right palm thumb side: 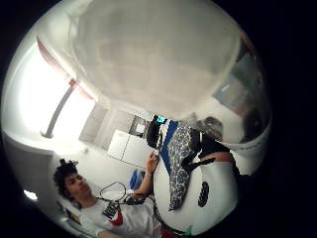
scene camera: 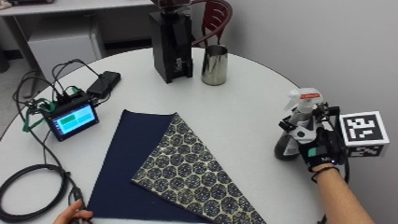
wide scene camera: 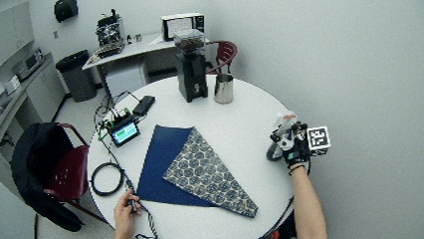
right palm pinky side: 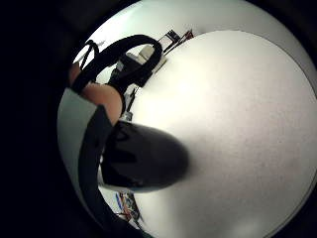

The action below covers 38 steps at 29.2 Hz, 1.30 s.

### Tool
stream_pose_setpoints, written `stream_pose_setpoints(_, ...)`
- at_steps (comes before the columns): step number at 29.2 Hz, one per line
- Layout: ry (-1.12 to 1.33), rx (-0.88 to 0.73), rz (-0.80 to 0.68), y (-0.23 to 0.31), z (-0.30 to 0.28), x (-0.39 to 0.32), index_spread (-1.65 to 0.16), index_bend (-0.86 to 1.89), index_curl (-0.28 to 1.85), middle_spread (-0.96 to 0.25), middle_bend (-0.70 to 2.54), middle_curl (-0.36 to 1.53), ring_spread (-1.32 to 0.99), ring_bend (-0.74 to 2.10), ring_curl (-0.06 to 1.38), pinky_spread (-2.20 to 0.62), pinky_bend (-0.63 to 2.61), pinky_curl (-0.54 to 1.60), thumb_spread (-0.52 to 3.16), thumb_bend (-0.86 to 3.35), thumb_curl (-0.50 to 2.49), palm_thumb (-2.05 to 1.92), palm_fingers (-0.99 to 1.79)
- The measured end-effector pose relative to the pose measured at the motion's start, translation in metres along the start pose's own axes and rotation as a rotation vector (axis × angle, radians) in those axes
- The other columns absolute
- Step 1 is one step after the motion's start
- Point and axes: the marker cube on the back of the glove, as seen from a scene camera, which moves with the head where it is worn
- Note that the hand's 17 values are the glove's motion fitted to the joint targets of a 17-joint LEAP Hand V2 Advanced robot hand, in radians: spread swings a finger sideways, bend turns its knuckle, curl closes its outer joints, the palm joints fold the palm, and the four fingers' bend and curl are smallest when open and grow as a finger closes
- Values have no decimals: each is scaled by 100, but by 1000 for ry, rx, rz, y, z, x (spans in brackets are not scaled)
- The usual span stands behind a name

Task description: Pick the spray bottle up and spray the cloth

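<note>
Right hand: the black-gloved right hand (scene camera: pixel 320 151) is at the right edge of the round white surface (scene camera: pixel 249 112), its grip closed round the neck of the bottle, under the trigger head.
Spray bottle: a dark translucent spray bottle with a white trigger head (scene camera: pixel 292 133) stands upright on the surface near the right rim; what is inside it cannot be made out through the dark body. The thumb-side palm view is largely filled by its pale rounded body (right palm thumb side: pixel 158 54), close to the palm.
Cloth: a dark blue cloth with a patterned fold turned over it (scene camera: pixel 168 168) lies flat in the near middle of the surface, well apart from the bottle and to its left.
Metal cup: a shiny steel cup (scene camera: pixel 214 65) stands open-topped at the far side; its contents do not show.
Grinder: a tall black grinder-like machine (scene camera: pixel 171 44) stands just left of the cup, its top hopper holding something dark.
Screen device: a small black device with a lit green screen (scene camera: pixel 69 119) sits at the left, cables trailing from it.
Other hand: a bare hand (scene camera: pixel 73 215) rests at the near edge by the cloth's corner.
</note>
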Motion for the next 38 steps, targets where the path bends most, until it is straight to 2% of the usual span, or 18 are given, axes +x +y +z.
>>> stream_pose_setpoints(5, 52, 37, 22, 10, -11, 6, -27, 10, 27, -15, 38, 44, -17, 55, 41, -5, 33, 36, 79, -2, 48, 96, 112)
stream_pose_setpoints(11, 160, 51, -34, 1, -24, -12, -26, 10, 27, -14, 38, 45, -16, 57, 42, -9, 37, 38, 75, -2, 52, 98, 113)
stream_pose_setpoints(18, 505, 38, -203, -41, -17, -124, -26, 11, 27, -14, 38, 46, -15, 58, 43, -10, 38, 39, 72, -3, 54, 98, 113)
stream_pose_setpoints(22, 706, -5, -264, -44, 7, -153, -26, 11, 27, -13, 39, 47, -15, 58, 44, -11, 39, 39, 70, -3, 56, 98, 113)
stream_pose_setpoints(26, 861, -92, -294, -32, 41, -144, -25, 10, 27, -13, 39, 48, -15, 59, 44, -12, 40, 40, 69, -3, 57, 98, 114)
stream_pose_setpoints(32, 959, -253, -257, -14, 79, -97, -25, 11, 27, -13, 40, 49, -15, 59, 45, -13, 40, 40, 68, -3, 58, 98, 114)
stream_pose_setpoints(38, 1007, -215, -256, -28, 61, -111, -25, 11, 27, -13, 41, 50, -15, 59, 45, -14, 40, 41, 68, -3, 60, 98, 114)
